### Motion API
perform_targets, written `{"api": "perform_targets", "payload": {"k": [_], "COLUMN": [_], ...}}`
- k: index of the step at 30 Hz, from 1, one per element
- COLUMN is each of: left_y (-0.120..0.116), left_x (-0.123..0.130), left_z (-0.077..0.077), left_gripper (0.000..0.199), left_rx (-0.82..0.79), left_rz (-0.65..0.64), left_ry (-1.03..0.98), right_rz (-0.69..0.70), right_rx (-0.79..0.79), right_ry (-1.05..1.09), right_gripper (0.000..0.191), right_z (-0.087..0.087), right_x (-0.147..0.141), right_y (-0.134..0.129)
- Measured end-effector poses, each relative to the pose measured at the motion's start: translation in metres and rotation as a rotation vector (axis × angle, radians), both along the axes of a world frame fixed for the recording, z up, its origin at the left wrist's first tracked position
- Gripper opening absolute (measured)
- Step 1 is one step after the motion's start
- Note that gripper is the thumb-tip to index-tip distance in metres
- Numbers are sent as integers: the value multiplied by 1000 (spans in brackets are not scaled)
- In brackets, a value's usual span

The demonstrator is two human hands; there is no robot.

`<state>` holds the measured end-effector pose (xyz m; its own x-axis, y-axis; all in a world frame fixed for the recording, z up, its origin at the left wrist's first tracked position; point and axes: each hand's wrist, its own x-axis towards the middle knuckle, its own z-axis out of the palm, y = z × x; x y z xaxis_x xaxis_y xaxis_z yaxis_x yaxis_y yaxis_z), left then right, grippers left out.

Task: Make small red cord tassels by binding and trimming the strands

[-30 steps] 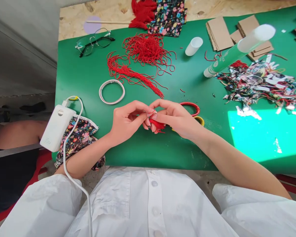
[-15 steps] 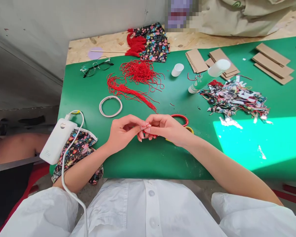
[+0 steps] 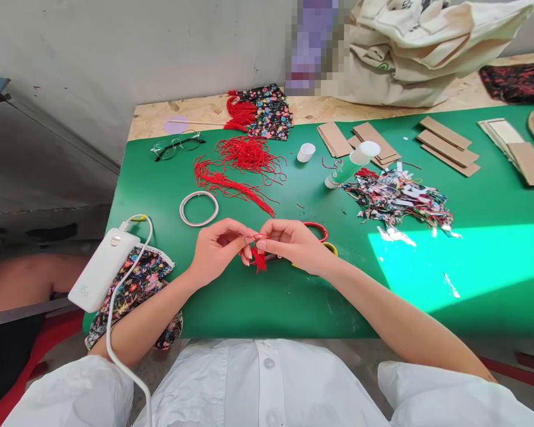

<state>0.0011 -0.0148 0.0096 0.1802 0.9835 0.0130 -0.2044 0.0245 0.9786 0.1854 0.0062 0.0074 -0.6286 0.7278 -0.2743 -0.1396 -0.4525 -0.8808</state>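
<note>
Both hands meet over the green table cover, fingertips pinched on red thread. My left hand (image 3: 218, 252) is closed on the thread from the left, and my right hand (image 3: 293, 243) grips it from the right. A short red tassel (image 3: 258, 261) dangles just below the fingertips. Partly hidden beneath my right hand lie scissors (image 3: 318, 230) with red and yellow handles. Beyond the hands rest a bundle of red threads (image 3: 235, 187) and a tangled red thread heap (image 3: 249, 153).
A white ring (image 3: 199, 209) and a power bank (image 3: 102, 270) on floral fabric sit left. A glue stick (image 3: 351, 165), its cap (image 3: 306, 152), cardboard pieces (image 3: 449, 145) and fabric scraps (image 3: 400, 196) are right. Glasses (image 3: 178, 144), floral bookmark-like strips (image 3: 271, 112) and a canvas bag (image 3: 396, 71) stand behind.
The view has tilted up and turned slightly right. My hands stay together, and the red tassel now hangs visibly below the fingers, where it was mostly hidden before.
</note>
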Motion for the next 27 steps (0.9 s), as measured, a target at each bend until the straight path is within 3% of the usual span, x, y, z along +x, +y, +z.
{"api": "perform_targets", "payload": {"k": [6,20,27], "left_y": [0,-3,-1], "left_x": [-1,-1,-2], "left_z": [-1,-2,-3], "left_gripper": [4,4,10], "left_rx": [71,30,-49], "left_rz": [23,-34,-31], "left_ry": [82,44,27], "right_rz": [-25,44,-2], "right_rx": [-14,53,148], "right_ry": [59,17,-31], "right_gripper": [30,34,37], "right_z": [2,-2,0], "right_x": [-4,-2,-2], "right_y": [-3,-1,-1]}}
